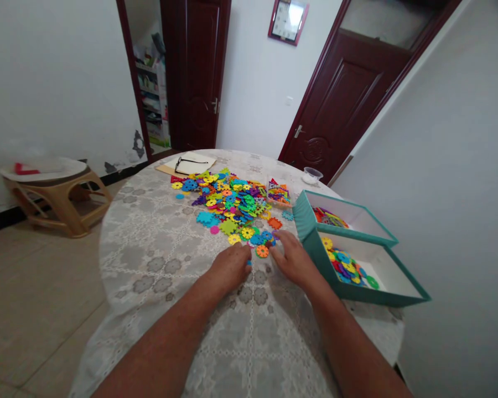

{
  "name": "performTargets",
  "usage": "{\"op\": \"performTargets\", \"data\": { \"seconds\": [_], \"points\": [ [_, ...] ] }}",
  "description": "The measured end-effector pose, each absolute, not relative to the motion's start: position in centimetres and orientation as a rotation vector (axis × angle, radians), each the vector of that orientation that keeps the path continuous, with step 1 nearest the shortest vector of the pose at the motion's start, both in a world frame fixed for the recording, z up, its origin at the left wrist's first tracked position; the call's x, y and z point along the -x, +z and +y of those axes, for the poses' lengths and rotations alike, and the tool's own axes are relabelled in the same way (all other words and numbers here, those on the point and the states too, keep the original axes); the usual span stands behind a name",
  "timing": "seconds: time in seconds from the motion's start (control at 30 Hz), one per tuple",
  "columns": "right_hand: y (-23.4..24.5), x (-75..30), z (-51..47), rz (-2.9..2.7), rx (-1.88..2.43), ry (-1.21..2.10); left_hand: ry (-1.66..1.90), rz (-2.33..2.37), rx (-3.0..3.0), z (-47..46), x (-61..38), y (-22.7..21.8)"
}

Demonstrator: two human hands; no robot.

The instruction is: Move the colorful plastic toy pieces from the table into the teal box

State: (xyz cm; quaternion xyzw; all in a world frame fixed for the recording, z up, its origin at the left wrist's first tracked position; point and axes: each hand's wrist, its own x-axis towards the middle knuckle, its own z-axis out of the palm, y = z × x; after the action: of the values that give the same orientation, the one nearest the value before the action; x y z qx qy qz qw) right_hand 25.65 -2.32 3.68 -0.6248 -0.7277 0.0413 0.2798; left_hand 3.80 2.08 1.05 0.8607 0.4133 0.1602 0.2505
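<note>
A heap of colourful plastic snowflake discs (230, 202) lies on the round table (157, 260) under a lace cloth. My left hand (231, 266) rests knuckles up at the heap's near edge, fingers curled, with a blue bit showing at the fingertips. My right hand (289, 255) lies beside it, fingers bent onto the cloth next to an orange disc (262, 251). What either hand pinches is hidden. Two teal boxes (315, 251) to the right hold more discs (346, 265).
A small clear tub of pieces (278, 193) stands behind the heap. Glasses on a notebook (186, 163) lie at the table's far side, with a small bowl (312, 175) near the far right edge. A low wooden stool (58, 190) stands left; dark doors behind.
</note>
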Motion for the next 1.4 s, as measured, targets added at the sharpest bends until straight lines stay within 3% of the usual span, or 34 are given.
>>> {"op": "performTargets", "data": {
  "seconds": [0.17, 0.37, 0.7, 0.93, 1.23, 1.4],
  "points": [
    [0.4, -24.3, 1.6, -2.035, 1.904, 0.049, 0.434, 1.153, -2.347, 2.1, -3.8, 1.0],
    [-0.2, -23.2, 0.5, -2.187, 1.76, -0.014, 0.411, 1.237, -2.304, 2.2, -3.9, 1.0],
    [-0.5, -24.4, -2.5, -2.11, 1.227, 0.482, 0.321, 1.299, -2.394, 2.0, -3.8, 1.4],
    [0.8, -26.1, -3.5, -2.063, 1.435, 0.249, 0.369, 1.333, -2.4, 2.1, -3.9, 1.6],
    [1.7, -25.4, -5.0, -2.164, 1.715, 0.38, 0.342, 1.321, -2.444, 2.5, -3.8, 1.6],
    [1.3, -26.1, -4.2, -2.128, 1.662, 0.457, 0.398, 1.319, -2.4, 2.7, -3.9, 1.2]
  ]
}}
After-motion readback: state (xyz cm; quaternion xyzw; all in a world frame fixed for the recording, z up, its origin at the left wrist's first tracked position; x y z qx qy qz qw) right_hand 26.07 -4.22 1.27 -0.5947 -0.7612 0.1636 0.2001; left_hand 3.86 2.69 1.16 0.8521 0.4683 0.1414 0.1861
